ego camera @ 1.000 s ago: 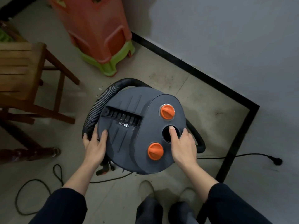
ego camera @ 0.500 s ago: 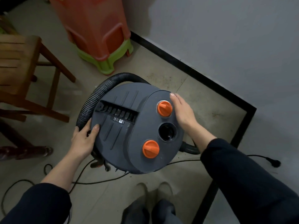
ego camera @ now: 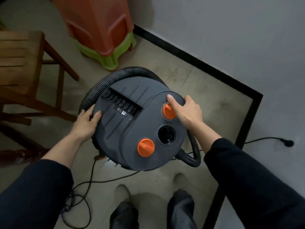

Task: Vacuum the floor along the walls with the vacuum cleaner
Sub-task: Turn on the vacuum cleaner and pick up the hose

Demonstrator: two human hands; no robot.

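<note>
Head view. Grey drum-shaped vacuum cleaner in mid-frame, in front of the person's shoes, over the tiled floor near a corner of the white wall with its black skirting; cannot tell whether its underside rests on the floor.

Left hand on the drum's left rim; thumb laid on the top face, fingers curled round the edge beside the ribbed black hose, which loops round the far side of the body.

Right hand on the far right rim; one digit lies flat across the lid, touching the farther orange knob; remaining fingers hooked over the edge; both hands gripping, the drum between them.

Nearer orange knob and open round port untouched, on the lid between the two wrists.

Black power cord trails loose over the floor under the drum; its plug lies at the right, well apart from both hands.

Wooden chair at left; orange plastic stool stacked on a green stool against the wall beyond.
</note>
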